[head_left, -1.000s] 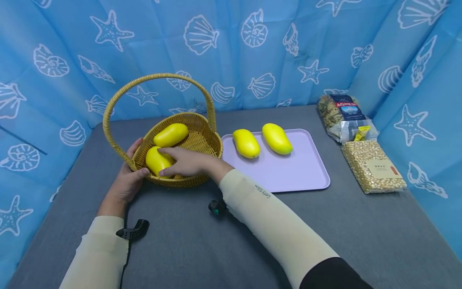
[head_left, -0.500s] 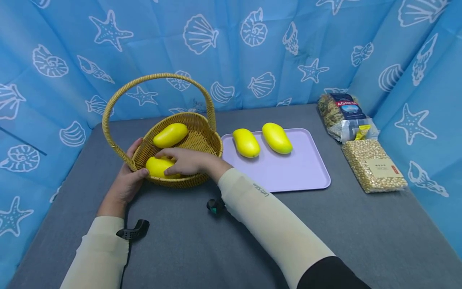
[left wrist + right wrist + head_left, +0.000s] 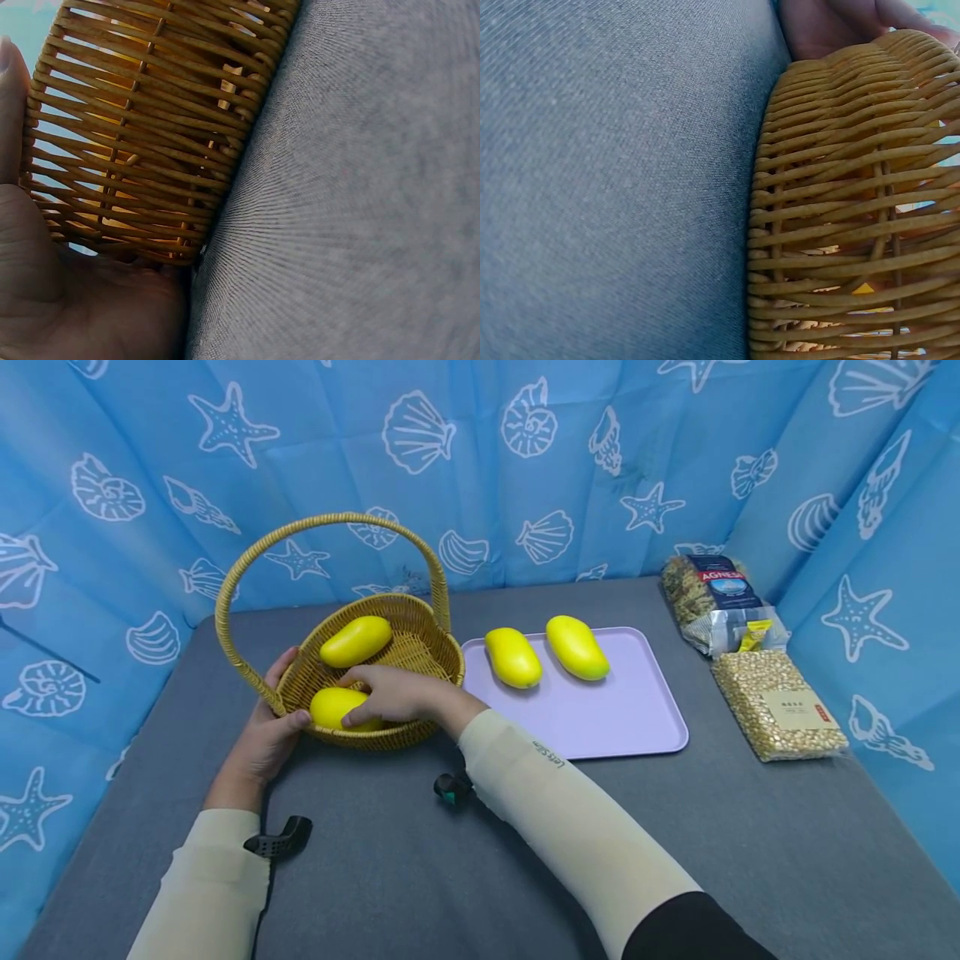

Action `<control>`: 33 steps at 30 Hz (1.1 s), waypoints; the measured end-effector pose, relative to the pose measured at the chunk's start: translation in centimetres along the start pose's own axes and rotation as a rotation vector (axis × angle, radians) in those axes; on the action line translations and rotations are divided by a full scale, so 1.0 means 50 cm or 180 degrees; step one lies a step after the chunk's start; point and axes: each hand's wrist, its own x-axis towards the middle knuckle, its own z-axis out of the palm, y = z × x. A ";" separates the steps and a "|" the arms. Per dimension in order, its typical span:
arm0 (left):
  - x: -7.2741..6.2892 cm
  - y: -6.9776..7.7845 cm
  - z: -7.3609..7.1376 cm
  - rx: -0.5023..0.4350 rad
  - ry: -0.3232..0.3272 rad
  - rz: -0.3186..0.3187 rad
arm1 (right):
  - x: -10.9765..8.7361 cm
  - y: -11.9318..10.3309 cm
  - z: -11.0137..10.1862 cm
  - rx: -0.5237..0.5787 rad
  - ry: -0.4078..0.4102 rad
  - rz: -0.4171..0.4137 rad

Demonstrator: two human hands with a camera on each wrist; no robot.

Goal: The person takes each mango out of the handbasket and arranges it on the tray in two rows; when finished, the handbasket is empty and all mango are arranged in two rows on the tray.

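mango [image 3: 335, 707] low in the basket [image 3: 420, 652], on the near left, just inside the near wall, and here's your right hand [image 3: 393, 696] over its right end: thumb on the near flank, index arched along the far side, the two pinching it between them; the other fingers are hidden, so i cannot tell how they lie. watch the line of it: the long axis runs nearly left to right, the right end slanting a little towards you under your hand, the bare left end pointing at your left hand [image 3: 270, 739]. that one has the basket's left side, thumb at the rim, fingers round the outside and mostly out of sight; i'd call it a brace, there to stop light wicker sliding while you handle the fruit. the handle [image 3: 345, 517] arches up, and your right arm comes in on the near side, probably the easiest way past it. behind, the far mango [image 3: 356, 641] lies by the left wall, its axis slanting away to the right. over on the tray [image 3: 615, 718], the left tray mango [image 3: 513, 657] and right tray mango [image 3: 577, 647] lie side by side, far ends leaning left, the gap likely keeping them from knocking together.
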 end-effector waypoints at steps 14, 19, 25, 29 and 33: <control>0.000 -0.001 -0.001 -0.0029 0.0001 -0.0008 | -0.002 -0.001 0.004 -0.0176 0.0094 -0.0053; 0.000 -0.001 -0.002 -0.0048 -0.0013 0.0015 | -0.003 -0.004 0.007 -0.0217 0.0200 -0.0077; 0.000 -0.001 -0.003 -0.0026 0.0023 -0.0010 | -0.004 -0.008 0.011 -0.0359 0.0447 -0.0095; 0.001 -0.001 -0.002 0.0011 0.0042 -0.0040 | -0.005 -0.011 0.011 -0.0392 0.0681 -0.0116; 0.001 0.000 -0.003 0.0050 0.0058 -0.0046 | -0.006 -0.013 0.015 -0.0437 0.0934 -0.0186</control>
